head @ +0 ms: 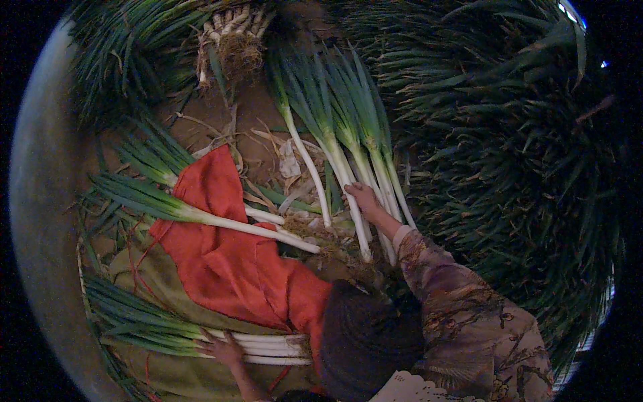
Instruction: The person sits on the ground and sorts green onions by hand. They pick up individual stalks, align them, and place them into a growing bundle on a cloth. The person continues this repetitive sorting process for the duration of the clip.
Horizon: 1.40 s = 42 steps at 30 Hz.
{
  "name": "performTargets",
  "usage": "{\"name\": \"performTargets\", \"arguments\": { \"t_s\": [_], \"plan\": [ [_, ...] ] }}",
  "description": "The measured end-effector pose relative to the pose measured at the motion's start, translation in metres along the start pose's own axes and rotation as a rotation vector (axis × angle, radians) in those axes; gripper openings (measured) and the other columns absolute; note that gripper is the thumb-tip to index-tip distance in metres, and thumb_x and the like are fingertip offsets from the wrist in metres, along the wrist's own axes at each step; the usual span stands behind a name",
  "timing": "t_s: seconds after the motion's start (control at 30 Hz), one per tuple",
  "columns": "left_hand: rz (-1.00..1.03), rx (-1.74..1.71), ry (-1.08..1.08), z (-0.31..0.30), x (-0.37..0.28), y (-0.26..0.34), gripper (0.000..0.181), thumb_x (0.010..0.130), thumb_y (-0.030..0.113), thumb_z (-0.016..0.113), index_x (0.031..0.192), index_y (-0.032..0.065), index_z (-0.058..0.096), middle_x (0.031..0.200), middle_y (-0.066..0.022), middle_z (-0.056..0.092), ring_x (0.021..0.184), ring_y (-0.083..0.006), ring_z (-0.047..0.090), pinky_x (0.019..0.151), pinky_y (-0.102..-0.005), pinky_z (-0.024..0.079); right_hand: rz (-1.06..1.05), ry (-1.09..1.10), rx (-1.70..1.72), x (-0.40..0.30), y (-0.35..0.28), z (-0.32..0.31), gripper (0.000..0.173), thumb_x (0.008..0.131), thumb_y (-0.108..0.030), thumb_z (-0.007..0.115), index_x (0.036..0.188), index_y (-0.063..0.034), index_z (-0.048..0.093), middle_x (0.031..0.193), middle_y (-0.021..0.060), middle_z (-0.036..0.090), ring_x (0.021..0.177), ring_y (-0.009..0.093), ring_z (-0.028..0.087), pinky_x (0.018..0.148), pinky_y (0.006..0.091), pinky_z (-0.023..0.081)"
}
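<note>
My right hand (365,202) has its fingers curled around the white stalk of a large green onion (351,198) in a loose row on the ground. Several more green onions (384,176) lie beside it, leaves pointing away from me. At the lower left, my left hand (222,348) lies across a bundle of green onions (271,346), fingers over the white stalks; its underside is hidden. That bundle rests on olive cloth (201,372). Between my hands spreads a red cloth (241,276), with a single green onion (251,231) lying across it.
A dense mass of green onion leaves (502,151) fills the right side. At the top lies a pile with rooted ends (241,45) showing. Dry husks (289,158) and root scraps litter the bare soil (256,105). Dark cloth (371,336) bulges near the patterned sleeve (462,301).
</note>
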State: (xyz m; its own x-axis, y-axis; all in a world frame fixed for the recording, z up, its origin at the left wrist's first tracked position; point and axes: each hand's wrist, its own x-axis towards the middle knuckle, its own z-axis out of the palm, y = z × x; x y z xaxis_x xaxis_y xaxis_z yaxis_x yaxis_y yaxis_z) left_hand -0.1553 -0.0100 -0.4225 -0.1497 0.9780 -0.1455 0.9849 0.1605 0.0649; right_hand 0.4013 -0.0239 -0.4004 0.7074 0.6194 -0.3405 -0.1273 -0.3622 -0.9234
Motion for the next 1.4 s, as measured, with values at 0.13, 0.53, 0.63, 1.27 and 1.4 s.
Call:
{"name": "performTargets", "arguments": {
  "t_s": [0.13, 0.53, 0.63, 1.27, 1.4],
  "plan": [
    [0.01, 0.022, -0.04, -0.002, 0.0, -0.007, 0.072, 0.079, 0.054, 0.042, 0.135, 0.018, 0.014, 0.138, -0.0223, -0.003, 0.125, -0.0427, -0.003, 0.101, -0.0509, 0.01, -0.027, 0.107, -0.226, -0.027, -0.021, 0.028, 0.041, 0.072, -0.025, 0.065, 0.099, 0.002, 0.051, 0.075, 0.0072, 0.057, 0.068, 0.016, 0.055, 0.059, 0.0304, 0.044],
    [0.032, 0.202, -0.139, 0.021, 0.006, -0.029, 0.075, 0.078, 0.062, 0.032, 0.135, 0.0188, 0.012, 0.138, -0.0221, 0.002, 0.125, -0.0427, 0.005, 0.1, -0.0516, 0.014, -0.432, 0.412, -0.576, -0.031, -0.001, -0.055, 0.033, 0.082, -0.017, 0.052, 0.112, -0.0025, 0.049, 0.104, 0.0165, 0.053, 0.091, 0.026, 0.054, 0.077, 0.0333, 0.043],
    [0.055, 0.233, -0.085, 0.031, 0.01, -0.03, 0.075, 0.078, 0.063, 0.033, 0.135, 0.0205, 0.012, 0.138, -0.0211, 0.002, 0.125, -0.0426, 0.006, 0.098, -0.0527, 0.016, -0.264, 0.57, -0.823, -0.012, 0.027, -0.097, 0.04, 0.081, -0.026, 0.053, 0.112, -0.0013, 0.048, 0.105, 0.0187, 0.052, 0.094, 0.03, 0.051, 0.08, 0.0365, 0.04],
    [0.198, 0.5, 0.15, 0.038, 0.004, -0.045, 0.075, 0.078, 0.063, 0.029, 0.135, 0.0178, 0.012, 0.139, -0.0195, 0.001, 0.125, -0.043, 0.001, 0.096, -0.0569, 0.016, 0.237, 0.097, -0.824, 0.008, -0.025, -0.084, 0.053, 0.061, -0.033, 0.067, 0.094, 0.0063, 0.052, 0.084, 0.0125, 0.055, 0.071, 0.02, 0.053, 0.062, 0.0343, 0.042],
    [0.031, 0.112, -0.168, -0.002, 0.003, 0.002, 0.074, 0.078, 0.06, 0.035, 0.135, 0.0181, 0.012, 0.138, -0.0225, 0.0, 0.124, -0.0448, 0.0, 0.096, -0.0574, 0.015, 0.142, 0.114, -0.56, 0.019, -0.029, -0.149, 0.03, 0.063, -0.023, 0.063, 0.076, 0.0027, 0.056, 0.072, 0.0099, 0.054, 0.063, 0.019, 0.052, 0.057, 0.0339, 0.04]
  ]
}}
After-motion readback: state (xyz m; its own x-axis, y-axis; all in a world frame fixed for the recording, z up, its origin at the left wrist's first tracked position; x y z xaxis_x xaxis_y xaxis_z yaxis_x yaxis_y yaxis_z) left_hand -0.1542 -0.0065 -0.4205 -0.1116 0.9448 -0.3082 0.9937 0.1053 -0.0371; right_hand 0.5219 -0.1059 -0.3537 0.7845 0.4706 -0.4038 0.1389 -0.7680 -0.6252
